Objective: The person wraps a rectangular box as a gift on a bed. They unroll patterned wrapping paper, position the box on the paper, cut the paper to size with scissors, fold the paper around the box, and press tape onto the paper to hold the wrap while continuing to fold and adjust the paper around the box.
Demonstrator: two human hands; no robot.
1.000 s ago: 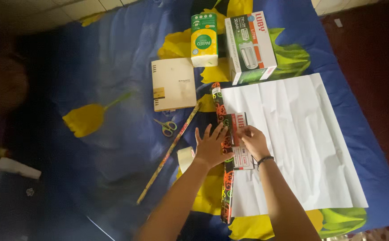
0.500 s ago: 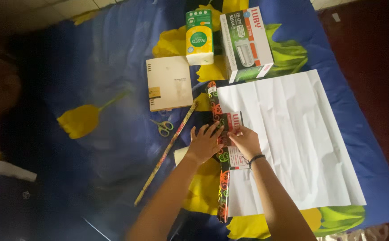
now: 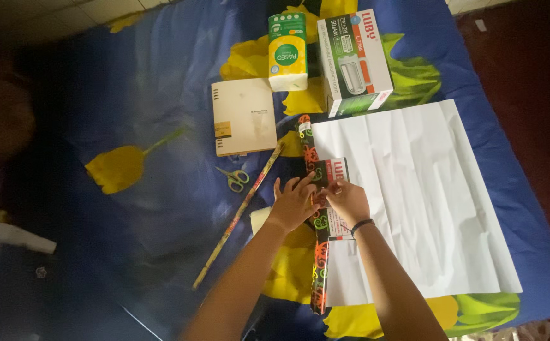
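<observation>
Hands [image 3: 322, 201] unmoved, small box [image 3: 333, 189] half-hidden (blurred)

A dark-blue bedsheet [image 3: 161, 95] printed with yellow tulips fills the frame; right of centre lies white wrapping paper [image 3: 414, 189] with an orange-and-black swirl-patterned folded edge [image 3: 318, 265].

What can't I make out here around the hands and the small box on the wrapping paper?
- Head view: the left hand and right hand cover the middle of the small box; their grip is unclear.
- The patterned paper roll hides the white sheet's left edge.
- The left side is too dark to tell.
- The scissors are too small for detail.
</observation>
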